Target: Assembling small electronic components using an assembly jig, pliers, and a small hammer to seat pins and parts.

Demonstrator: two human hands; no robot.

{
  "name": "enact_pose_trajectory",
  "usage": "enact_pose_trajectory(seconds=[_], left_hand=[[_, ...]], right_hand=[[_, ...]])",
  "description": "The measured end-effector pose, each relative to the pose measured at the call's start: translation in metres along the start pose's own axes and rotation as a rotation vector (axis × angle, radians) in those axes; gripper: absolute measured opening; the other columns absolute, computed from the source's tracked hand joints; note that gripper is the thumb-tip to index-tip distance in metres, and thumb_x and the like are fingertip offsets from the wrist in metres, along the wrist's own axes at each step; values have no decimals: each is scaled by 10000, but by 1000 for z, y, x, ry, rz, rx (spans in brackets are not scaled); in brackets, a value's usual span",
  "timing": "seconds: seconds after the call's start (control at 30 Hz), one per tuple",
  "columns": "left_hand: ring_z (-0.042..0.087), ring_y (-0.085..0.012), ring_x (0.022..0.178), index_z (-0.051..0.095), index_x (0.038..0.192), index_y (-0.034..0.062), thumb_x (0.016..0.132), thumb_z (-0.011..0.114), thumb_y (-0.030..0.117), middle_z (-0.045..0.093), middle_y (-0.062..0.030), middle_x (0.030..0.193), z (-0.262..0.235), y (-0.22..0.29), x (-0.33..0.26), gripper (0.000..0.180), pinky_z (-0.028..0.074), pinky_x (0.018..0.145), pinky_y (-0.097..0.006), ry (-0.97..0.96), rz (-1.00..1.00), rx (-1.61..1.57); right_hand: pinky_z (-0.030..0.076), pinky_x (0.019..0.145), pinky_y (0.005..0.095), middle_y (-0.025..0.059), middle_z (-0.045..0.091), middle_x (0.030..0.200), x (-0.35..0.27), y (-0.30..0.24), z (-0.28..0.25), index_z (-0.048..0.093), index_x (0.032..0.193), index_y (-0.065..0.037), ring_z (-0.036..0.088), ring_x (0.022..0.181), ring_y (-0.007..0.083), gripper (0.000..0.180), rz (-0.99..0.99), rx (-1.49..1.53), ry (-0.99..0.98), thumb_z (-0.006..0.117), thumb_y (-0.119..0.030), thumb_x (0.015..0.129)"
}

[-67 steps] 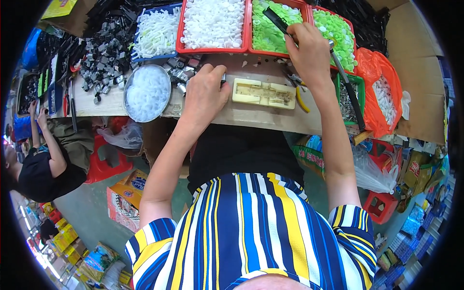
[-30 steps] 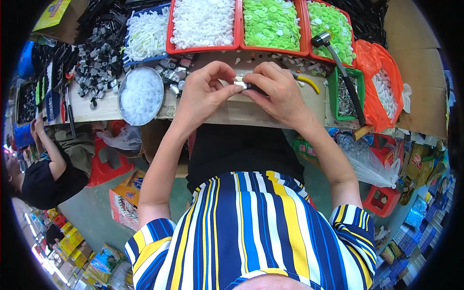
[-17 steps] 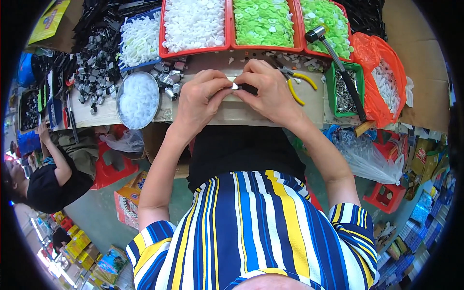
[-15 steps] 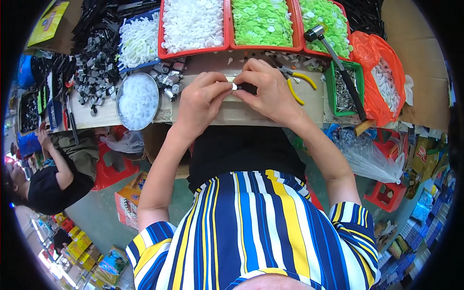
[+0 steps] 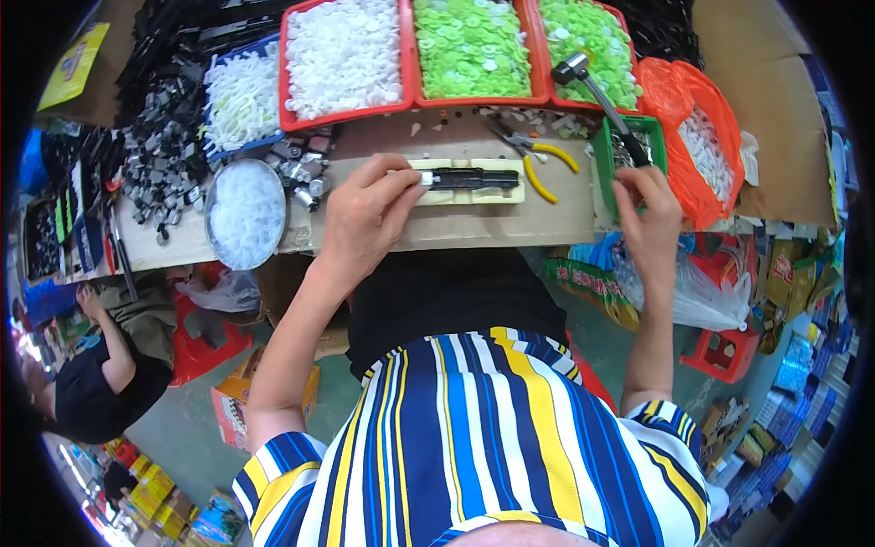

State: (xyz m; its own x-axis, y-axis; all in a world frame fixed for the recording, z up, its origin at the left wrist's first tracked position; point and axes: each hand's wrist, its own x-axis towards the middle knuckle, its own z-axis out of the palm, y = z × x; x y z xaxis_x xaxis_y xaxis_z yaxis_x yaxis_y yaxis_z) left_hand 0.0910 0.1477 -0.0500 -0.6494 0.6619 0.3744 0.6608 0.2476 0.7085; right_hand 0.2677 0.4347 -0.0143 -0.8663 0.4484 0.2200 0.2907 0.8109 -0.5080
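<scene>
A slim black piece point(image 5: 474, 179) with a silver-white end lies lengthwise in a cream block point(image 5: 497, 196) with a groove. My left hand point(image 5: 372, 205) pinches the silver end at the block's left side. My right hand point(image 5: 651, 205) is over the green bin point(image 5: 602, 169) of thin metal pins, its thumb and forefinger bent together. It covers the lower part of a hammer's point(image 5: 602, 96) black handle, which lies across the bin. Whether its fingers hold a pin or the handle is hidden.
Yellow-handled pliers point(image 5: 538, 164) lie right of the block. Red trays point(image 5: 415, 77) of white and green plastic parts line the back. A round dish point(image 5: 246, 205) of clear pieces and dark metal parts point(image 5: 169, 146) are at left; an orange bag point(image 5: 670, 100) stands at right. Another person point(image 5: 91, 374) sits far left.
My hands have parted: the right has moved right to the green bin. The black piece, earlier between both hands, now lies in the cream block, and my left hand stays at its end.
</scene>
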Motion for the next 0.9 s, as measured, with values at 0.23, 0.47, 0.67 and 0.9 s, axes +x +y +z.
enact_pose_trajectory(seconds=[0.23,0.47,0.67,0.9], left_hand=[[628,-297,832,707,927,0,815,719,29,647,-116,903,-24,-6,38,116,498,722,-367,224,59,261],[576,-295,902,721,914,23,790,719,54,638,-101,896,-33,-31,73,128,492,797,-398,131,63,447],[574,-291,922,725,887,30,769,721,48,635,-96,877,-32,-37,85,119,505,810,-397,65,65,546],[575,-295,920,720,871,18,767,687,19,632,-97,873,-35,-39,90,109,511,808,-395,12,108,567]], right_hand=[[497,691,422,171,612,872,5,17,-2,664,947,10,642,797,362,100,2,-206,-74,648,-33,858],[500,658,424,159,626,830,11,18,3,651,884,12,654,740,335,61,24,-215,-22,648,-27,837],[494,613,371,133,608,751,10,20,4,617,845,8,647,659,257,65,57,-119,45,652,-29,804],[468,594,299,112,585,702,12,21,-1,611,830,15,581,608,163,72,116,-6,85,645,-34,790]])
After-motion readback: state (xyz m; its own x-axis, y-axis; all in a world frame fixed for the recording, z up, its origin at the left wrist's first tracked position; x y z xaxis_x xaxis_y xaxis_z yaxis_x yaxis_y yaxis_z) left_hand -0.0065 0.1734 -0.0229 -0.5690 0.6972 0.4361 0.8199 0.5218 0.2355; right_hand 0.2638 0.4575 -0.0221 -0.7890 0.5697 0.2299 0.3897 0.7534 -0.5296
